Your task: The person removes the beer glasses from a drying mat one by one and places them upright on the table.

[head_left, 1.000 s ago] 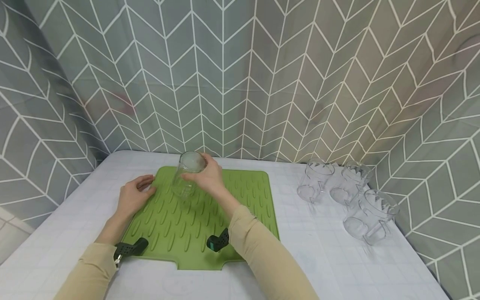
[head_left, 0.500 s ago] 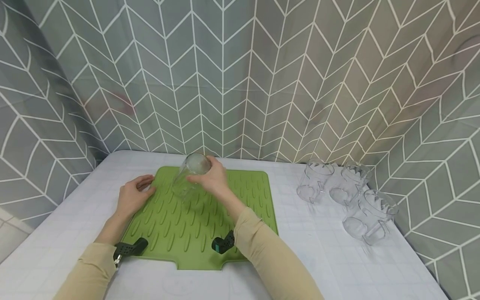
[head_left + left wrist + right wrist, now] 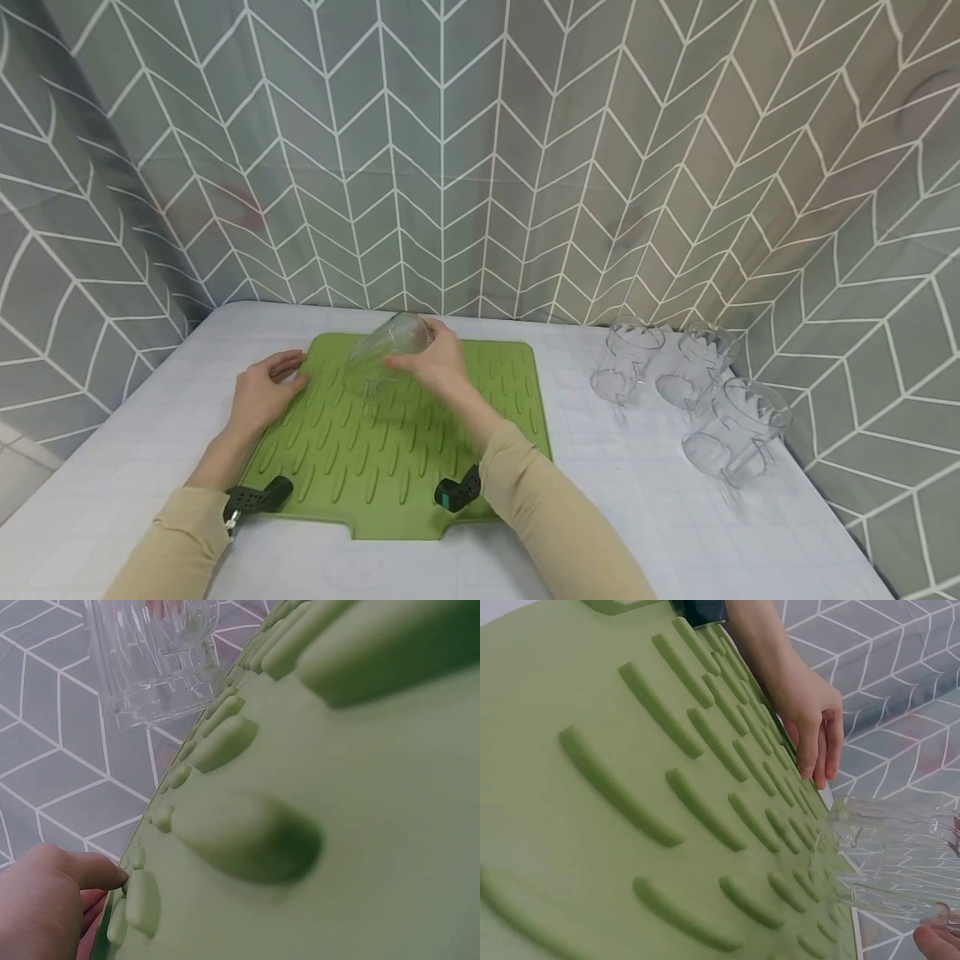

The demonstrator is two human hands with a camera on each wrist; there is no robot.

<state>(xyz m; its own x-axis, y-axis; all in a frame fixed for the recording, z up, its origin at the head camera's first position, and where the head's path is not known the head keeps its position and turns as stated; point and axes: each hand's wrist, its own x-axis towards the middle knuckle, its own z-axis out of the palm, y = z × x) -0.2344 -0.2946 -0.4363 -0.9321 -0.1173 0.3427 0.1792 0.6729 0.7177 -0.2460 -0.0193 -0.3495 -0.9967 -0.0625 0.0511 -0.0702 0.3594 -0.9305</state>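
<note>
A clear glass mug (image 3: 372,358) is tilted over the far left part of a green ridged drying mat (image 3: 360,454). My right hand (image 3: 437,358) holds the mug near its raised end, thumb on the near side and fingers around the back. The mug's lower end is close to the mat; whether it touches cannot be told. At the mat's left edge is my left hand (image 3: 262,396), and in the left wrist view its thumb and fingers (image 3: 97,870) pinch that edge. In the right wrist view only the tip of a right finger (image 3: 937,943) shows beside the glass.
Several things stand on the white cloth (image 3: 600,500): to the right of the mat are a back-left glass mug (image 3: 624,362), a back-right glass mug (image 3: 693,367) and a nearer glass mug (image 3: 735,433). A grey patterned curtain (image 3: 465,167) surrounds the back and sides.
My right hand has shifted a little rightward and nearer, tipping the mug's raised end over to the right. The left hand stays at the mat's edge.
</note>
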